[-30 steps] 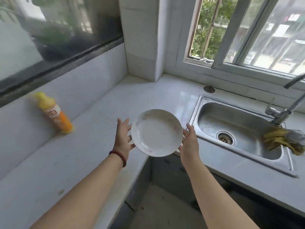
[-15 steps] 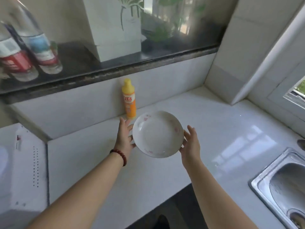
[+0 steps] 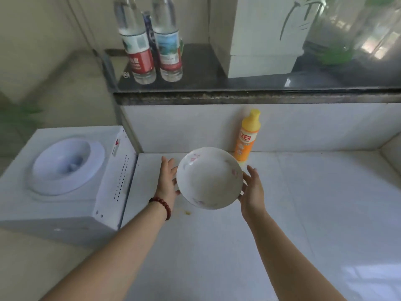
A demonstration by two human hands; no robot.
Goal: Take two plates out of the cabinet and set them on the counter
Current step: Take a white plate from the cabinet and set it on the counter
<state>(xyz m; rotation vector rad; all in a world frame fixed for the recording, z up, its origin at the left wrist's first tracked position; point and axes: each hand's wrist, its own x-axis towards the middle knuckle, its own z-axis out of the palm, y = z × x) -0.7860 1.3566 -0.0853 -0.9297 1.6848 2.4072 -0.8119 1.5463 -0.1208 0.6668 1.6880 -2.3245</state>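
While unreadable, bottle (image 3: 246, 135) label red.

A home kitchen: a white tiled counter (image 3: 303, 213) spreads beneath the held dish, a yellow-and-orange plastic detergent bottle (image 3: 246, 137) stands just behind it, clear plastic water bottles (image 3: 152, 40) sit on the dark stone ledge (image 3: 238, 94) above, and a white desktop water dispenser (image 3: 65, 170) stands left.

Both forearms were bare, with no sleeves in view. The left hand (image 3: 167, 181) had a bracelet (image 3: 161, 204) of dark red round beads at its wrist, while the right hand (image 3: 252, 192) wore nothing.
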